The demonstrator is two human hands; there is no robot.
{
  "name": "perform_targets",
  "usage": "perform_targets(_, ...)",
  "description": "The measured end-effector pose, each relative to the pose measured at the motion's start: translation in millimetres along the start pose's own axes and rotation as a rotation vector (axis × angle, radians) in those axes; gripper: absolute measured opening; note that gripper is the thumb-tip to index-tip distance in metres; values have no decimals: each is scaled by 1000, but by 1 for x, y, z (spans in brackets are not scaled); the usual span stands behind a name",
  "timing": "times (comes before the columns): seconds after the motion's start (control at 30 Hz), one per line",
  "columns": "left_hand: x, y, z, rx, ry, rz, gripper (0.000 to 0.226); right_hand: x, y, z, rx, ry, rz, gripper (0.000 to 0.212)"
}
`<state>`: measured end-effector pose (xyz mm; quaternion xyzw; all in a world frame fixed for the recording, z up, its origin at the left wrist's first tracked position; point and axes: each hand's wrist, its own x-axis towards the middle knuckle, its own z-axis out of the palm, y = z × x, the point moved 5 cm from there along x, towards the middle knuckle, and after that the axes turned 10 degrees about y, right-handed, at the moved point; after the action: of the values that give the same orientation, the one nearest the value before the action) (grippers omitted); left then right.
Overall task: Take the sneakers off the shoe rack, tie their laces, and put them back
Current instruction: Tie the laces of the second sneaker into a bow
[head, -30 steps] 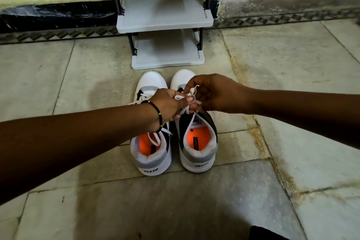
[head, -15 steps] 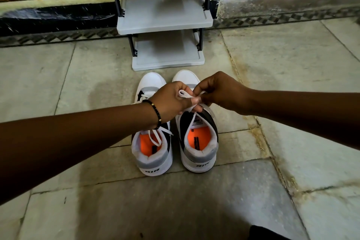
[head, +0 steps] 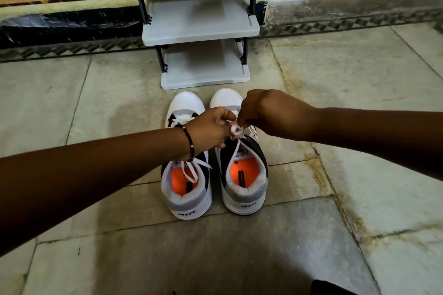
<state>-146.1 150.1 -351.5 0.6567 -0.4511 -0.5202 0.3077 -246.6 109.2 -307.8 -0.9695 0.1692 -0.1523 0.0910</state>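
Two white, grey and black sneakers with orange insoles stand side by side on the floor, toes toward the rack. The left sneaker (head: 186, 189) has a loose lace lying over its opening. Above the right sneaker (head: 244, 182), my left hand (head: 211, 133), with a black bead bracelet on the wrist, and my right hand (head: 268, 112) both pinch its white lace (head: 236, 130), bunched between the fingertips. A loop of that lace hangs down into the shoe. The grey shoe rack (head: 201, 31) stands just beyond the toes, both visible shelves bare.
Pale stone floor tiles (head: 359, 93) surround the shoes, stained along the joints at the right. Behind the rack runs a dark patterned skirting (head: 72, 48) and a slatted wooden wall. A dark object (head: 335, 287) shows at the bottom edge.
My hands have drawn the right sneaker's lace in tighter, from spread strands into a small bunch between the fingertips. The sneakers and rack have stayed put.
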Motion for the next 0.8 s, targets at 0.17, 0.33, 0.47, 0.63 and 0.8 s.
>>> perform_targets(0.17,-1,-1,-2,-22,91,62,25,2,-3,3,-76,-52,-21,16)
perform_targets(0.33,0,1,-9,163,205,202,32,4,11,8,113,-136,296,18)
perform_targets(0.47,-8,9,-8,293,262,335,31,1,8,8,153,-149,352,14)
perform_targets(0.63,-19,15,-7,569,356,416,24,-2,2,10,50,-98,382,15)
perform_targets(0.8,-13,12,-8,590,347,289,7,-2,1,12,-73,-17,382,21)
